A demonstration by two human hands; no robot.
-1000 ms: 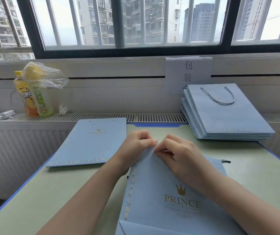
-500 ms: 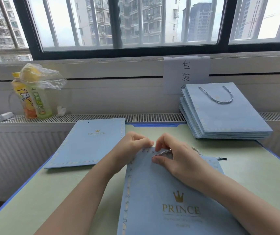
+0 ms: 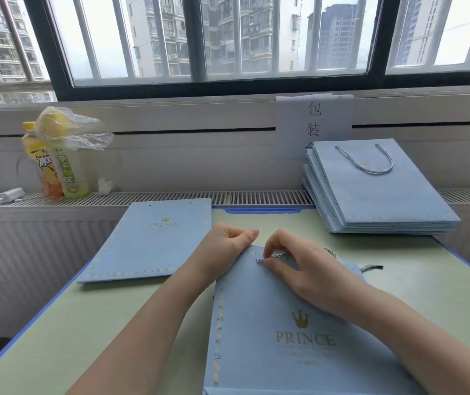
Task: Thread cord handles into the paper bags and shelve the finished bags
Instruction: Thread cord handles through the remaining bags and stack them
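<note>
I was threading: my right hand (image 3: 310, 269) pinched the cord (image 3: 271, 256) at the top of the bag (image 3: 285, 323) lying on the worktop (image 3: 114, 337), my left hand (image 3: 228, 243) curled on its edge. Next, I judged, the cord's end needed feeding through the hole.

The near bag (image 3: 285, 323) is pale blue, printed with a gold crown and "PRINCE" in gold letters, with a cream beaded border down its edge. The cord (image 3: 271, 256) on it is twisted in blue and white, dark at its frayed end. At 11 o'clock lies a second bag (image 3: 148, 243) of the same blue, gold print and border. At 1 o'clock the stack (image 3: 379, 195) is the same blue, its handle silver-blue. The table (image 3: 71, 323) is pale green with a blue rim. At 10 o'clock stand a yellow-orange bottle (image 3: 40, 163) and a green-labelled bottle (image 3: 70, 175). The white sign (image 3: 313, 124) bears black characters.
</note>
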